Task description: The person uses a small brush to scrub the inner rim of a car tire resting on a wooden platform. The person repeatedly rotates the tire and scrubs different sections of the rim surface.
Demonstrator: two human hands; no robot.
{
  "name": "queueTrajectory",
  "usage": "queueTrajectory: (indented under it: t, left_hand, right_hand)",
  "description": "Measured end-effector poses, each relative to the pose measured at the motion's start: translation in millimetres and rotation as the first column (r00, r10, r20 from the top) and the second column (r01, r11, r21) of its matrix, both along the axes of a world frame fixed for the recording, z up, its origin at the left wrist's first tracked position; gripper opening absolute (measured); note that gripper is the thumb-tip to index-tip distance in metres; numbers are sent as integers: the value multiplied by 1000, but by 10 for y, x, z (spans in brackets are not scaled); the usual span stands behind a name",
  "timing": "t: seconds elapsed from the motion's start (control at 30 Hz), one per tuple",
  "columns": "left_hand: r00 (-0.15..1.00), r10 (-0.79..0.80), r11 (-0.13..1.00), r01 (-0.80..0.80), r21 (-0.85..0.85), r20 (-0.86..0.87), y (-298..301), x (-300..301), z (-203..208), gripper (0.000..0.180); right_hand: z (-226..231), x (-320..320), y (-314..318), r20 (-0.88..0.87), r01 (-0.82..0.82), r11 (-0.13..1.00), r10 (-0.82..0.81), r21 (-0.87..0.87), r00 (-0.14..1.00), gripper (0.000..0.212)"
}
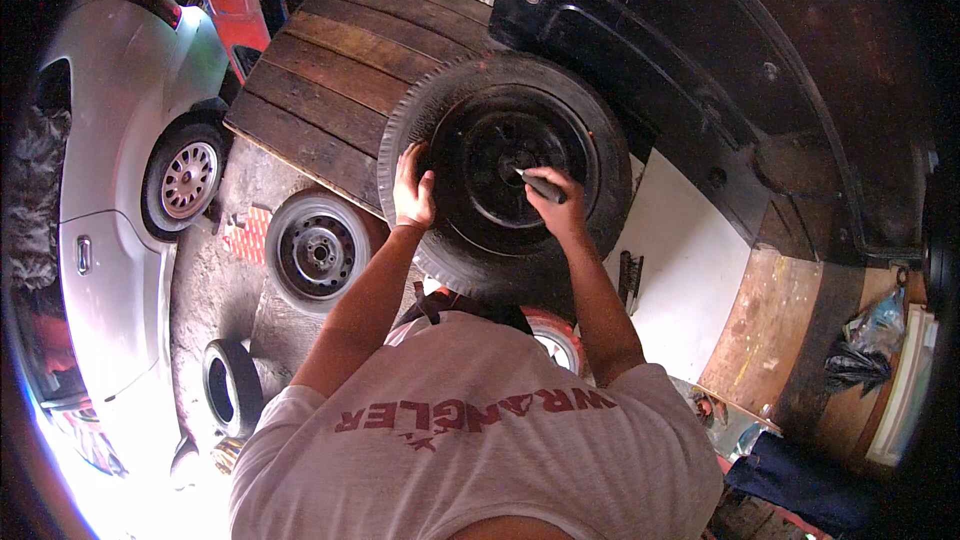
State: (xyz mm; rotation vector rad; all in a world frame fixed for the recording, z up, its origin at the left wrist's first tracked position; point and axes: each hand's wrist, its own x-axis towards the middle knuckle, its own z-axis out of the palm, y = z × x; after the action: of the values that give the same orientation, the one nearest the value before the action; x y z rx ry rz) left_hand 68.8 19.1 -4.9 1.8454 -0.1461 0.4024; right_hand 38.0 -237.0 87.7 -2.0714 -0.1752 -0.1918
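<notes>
A large black tyre on a black wheel rim lies at the edge of the plank tabletop, in front of my chest. My left hand rests on the tyre's left sidewall, its fingers stretched and holding nothing. Closed round the dark handle of a small hand tool is my right hand. The tool's short pale tip points left, over the hub near the middle of the rim. Its exact kind is too small to tell, and I cannot make out whether the tip touches the rim.
Wooden planks extend behind the wheel. To the left stand another wheel, a loose tyre and a silver car. A large black panel rises at the right, beside a white board. Plastic bags hang far right.
</notes>
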Motion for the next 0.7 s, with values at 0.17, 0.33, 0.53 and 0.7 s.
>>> queueTrajectory:
  t: [0.17,0.33,0.53,0.7]
  left_hand:
    - [998,31,962,-44,-271,-52,201,85,-126,54]
    - [985,168,979,-171,-115,-37,305,230,-237,52]
    - [983,182,980,-182,80,7,206,246,-221,53]
    - [978,207,975,-206,86,2,227,226,-292,54]
  right_hand:
    - [-295,-245,-42,111,-66,994,76,-86,991,30]
    - [-380,-255,65,134,-134,972,161,-193,978,31]
    - [-401,104,93,216,-135,958,192,-252,957,29]
    - [-304,171,31,225,2,1000,-5,13,974,24]
